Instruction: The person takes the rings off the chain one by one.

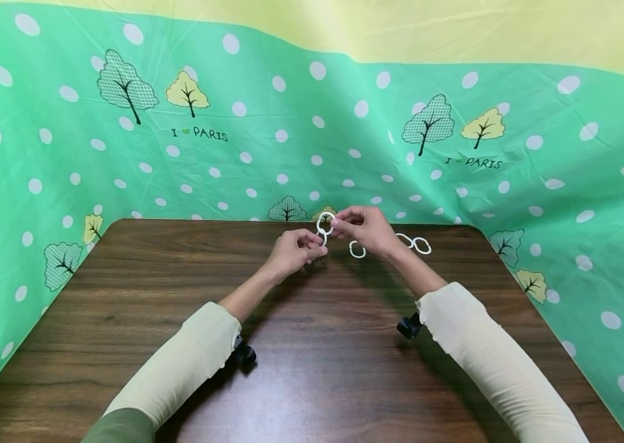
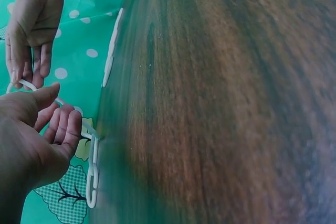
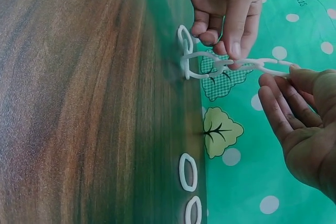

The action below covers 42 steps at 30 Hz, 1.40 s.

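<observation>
My right hand (image 1: 367, 231) pinches a white plastic chain link (image 1: 325, 215) between thumb and fingertips, raised over the table's far edge. Just left and lower, my left hand (image 1: 292, 252) pinches the link (image 1: 324, 240) that hooks through it. In the right wrist view, more joined links (image 3: 198, 75) run from the left hand's fingers down to the tabletop. The left wrist view also has this hanging part of the chain (image 2: 92, 174) below the left hand. Fingers hide part of the joined links.
On the dark wooden table (image 1: 312, 369), loose white links lie right of the hands: one open-looking link (image 1: 357, 249) and two close together, the outer link (image 1: 423, 246) being farthest right. A green dotted cloth (image 1: 245, 123) stands behind the table and along its sides.
</observation>
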Motion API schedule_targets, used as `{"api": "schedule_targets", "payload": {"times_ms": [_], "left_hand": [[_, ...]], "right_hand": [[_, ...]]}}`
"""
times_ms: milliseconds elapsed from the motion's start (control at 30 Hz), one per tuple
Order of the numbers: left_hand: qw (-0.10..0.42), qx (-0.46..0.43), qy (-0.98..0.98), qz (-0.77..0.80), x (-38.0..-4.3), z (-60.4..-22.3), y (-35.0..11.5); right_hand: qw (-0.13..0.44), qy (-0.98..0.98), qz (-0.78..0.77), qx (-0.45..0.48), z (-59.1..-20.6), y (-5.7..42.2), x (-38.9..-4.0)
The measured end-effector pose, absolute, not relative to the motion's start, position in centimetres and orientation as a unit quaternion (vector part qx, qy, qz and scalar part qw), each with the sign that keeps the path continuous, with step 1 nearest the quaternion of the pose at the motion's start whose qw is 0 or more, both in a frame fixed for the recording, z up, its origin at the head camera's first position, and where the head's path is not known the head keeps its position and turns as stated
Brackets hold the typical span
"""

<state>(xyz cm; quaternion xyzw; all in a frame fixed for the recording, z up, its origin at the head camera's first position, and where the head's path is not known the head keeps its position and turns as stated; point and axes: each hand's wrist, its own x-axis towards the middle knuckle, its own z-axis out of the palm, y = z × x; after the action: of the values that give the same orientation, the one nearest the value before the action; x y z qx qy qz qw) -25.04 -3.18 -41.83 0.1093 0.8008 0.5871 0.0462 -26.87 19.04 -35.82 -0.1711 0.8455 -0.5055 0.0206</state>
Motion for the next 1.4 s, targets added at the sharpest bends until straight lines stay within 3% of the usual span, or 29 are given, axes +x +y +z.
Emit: {"api": "schedule_targets", "payload": {"times_ms": [667,1400], "left_hand": [[0.034,0.118,0.798,0.591,-25.14,-41.8,-2.98],[-0.022,0.1,0.798,0.594,-25.15,-41.97,-3.26]], "right_hand": [[0.015,0.844,-0.507,-0.173,-35.68,19.0,-27.01],[0.008,0.849,-0.485,-0.209,-36.4,18.95,-26.81]]}}
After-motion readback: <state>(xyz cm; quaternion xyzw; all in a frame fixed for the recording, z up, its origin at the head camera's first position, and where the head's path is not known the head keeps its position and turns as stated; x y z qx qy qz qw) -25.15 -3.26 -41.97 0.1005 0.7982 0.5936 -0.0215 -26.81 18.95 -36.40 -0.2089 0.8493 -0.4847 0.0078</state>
